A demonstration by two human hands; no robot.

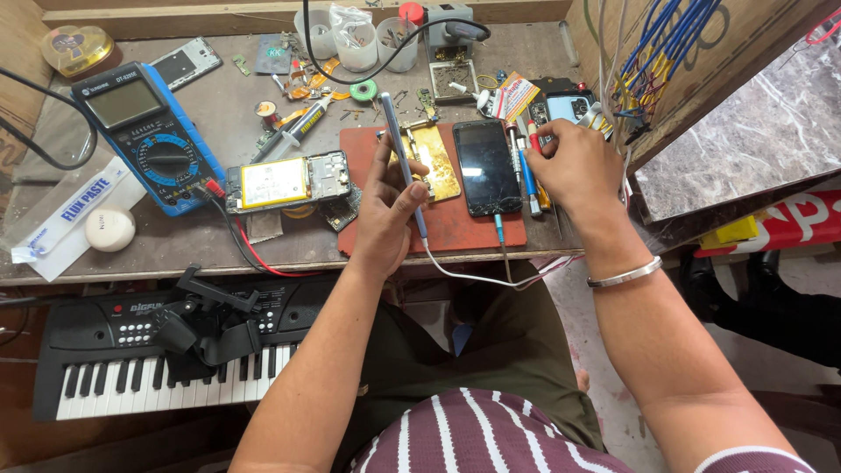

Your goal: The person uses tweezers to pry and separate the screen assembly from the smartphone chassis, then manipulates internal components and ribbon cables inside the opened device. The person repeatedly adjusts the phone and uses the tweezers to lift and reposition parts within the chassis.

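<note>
Left hand (385,210), frame centre, grip clamped on a corded iron (403,166) held over the red mat (455,223). Right hand (574,166) grip pinched on tools (530,153) right of the phone (486,166). Opened phone w/ battery (285,182) lies left, unassembled; meter (144,131) upper left.

Bare desk (219,96) behind the multimeter (144,131) seems passable; the red mat (455,223) is crowded.

The phone (486,166) has shiny black glass. The mat (455,226) looks dull red rubber. The table (175,250) is rough, scratched wood.
</note>
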